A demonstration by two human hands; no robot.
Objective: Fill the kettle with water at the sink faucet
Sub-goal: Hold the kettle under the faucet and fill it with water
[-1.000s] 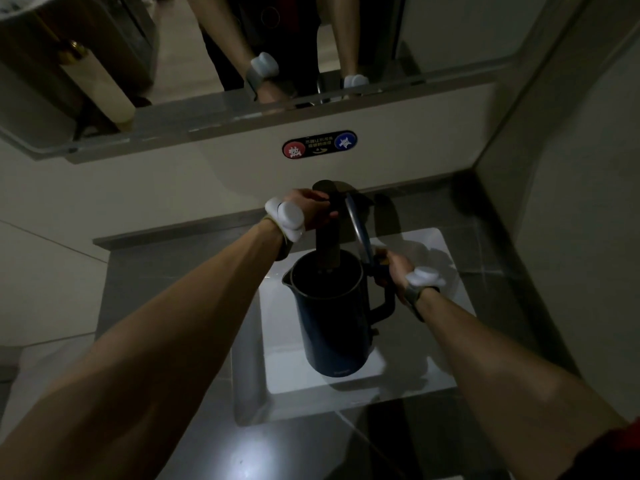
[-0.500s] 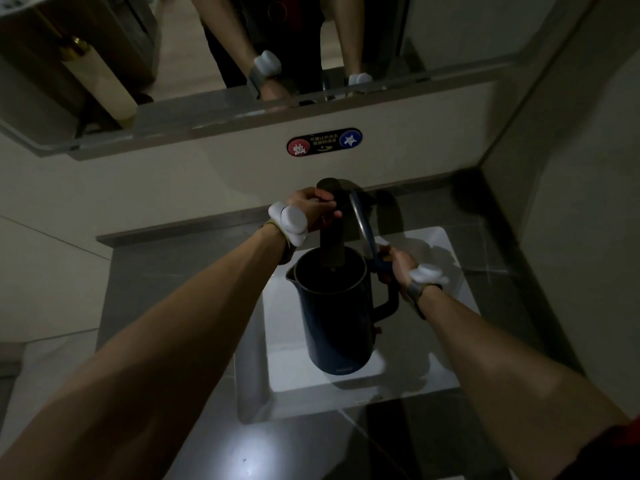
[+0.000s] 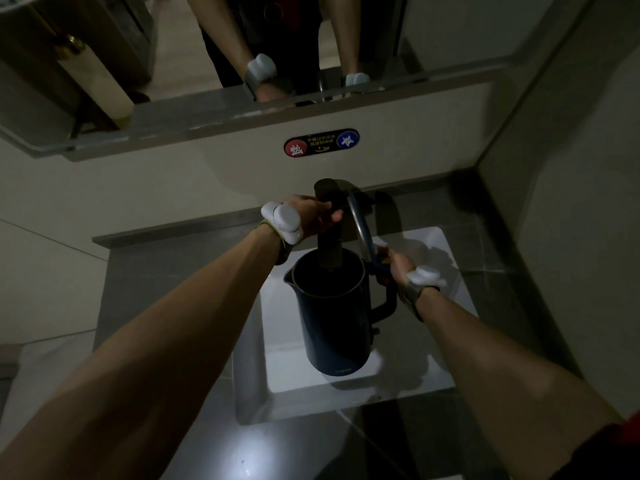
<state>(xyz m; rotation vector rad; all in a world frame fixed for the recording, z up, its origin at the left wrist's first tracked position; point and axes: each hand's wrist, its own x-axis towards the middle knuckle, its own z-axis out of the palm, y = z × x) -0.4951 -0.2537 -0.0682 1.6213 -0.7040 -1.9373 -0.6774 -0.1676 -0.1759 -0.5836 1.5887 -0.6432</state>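
A dark blue kettle (image 3: 334, 323) hangs upright over the white sink basin (image 3: 446, 348), its lid (image 3: 360, 225) flipped open and standing up at the right. My right hand (image 3: 394, 266) grips the top of the kettle's handle. The dark faucet (image 3: 327, 216) rises behind the basin, and its spout points down into the kettle's open mouth. My left hand (image 3: 311, 216) is closed around the faucet's upper part. The light is too dim to show any water stream.
A grey stone counter (image 3: 166, 271) surrounds the basin. Above it, a red and blue hot/cold label (image 3: 321, 143) sits on the pale wall under a mirror (image 3: 242, 43) that reflects my arms. A side wall (image 3: 571, 202) closes in on the right.
The view has drifted slightly. Both hands, the kettle and the faucet keep the same places relative to each other.
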